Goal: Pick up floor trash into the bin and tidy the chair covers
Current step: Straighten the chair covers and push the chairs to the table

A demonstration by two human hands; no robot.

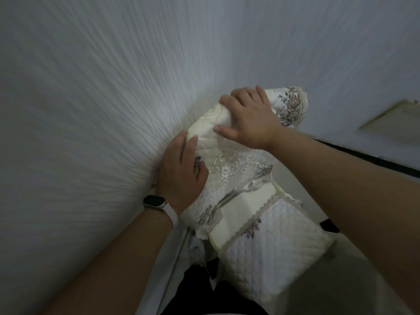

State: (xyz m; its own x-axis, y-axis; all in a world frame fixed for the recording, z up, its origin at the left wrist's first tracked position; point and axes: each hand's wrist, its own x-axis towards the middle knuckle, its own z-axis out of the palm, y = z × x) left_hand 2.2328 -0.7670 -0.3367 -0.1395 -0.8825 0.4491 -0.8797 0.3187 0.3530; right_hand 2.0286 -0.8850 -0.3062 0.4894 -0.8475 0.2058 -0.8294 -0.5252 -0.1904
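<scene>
Two bare forearms reach up from the bottom edge, the left one wearing a white wristband (159, 206) with a dark face. The right hand (247, 119) sits on the top of the chair cover (238, 169), its fingers (227, 100) bent over the rounded upper edge and its thumb stretched out along the front, so it grips the padded fabric there. The left hand (181, 171) lies lower down on the cover's left side, fingers nearly straight and pressed flat against the cloth, thumb resting on the lace front; it presses rather than clasps. The cover is cream, quilted, with lace and grey flower embroidery, and it is draped over the chair back, bunched and rumpled near the top. Below it a matching quilted seat pad (272, 235) with a scalloped trim band covers the seat. The chair stands close against a white ribbed wall (91, 87) on the left. Dark trousers (204, 292) show beneath the arms, pale floor (341, 280) lies to the right, and a dark skirting strip (375, 160) runs behind.
</scene>
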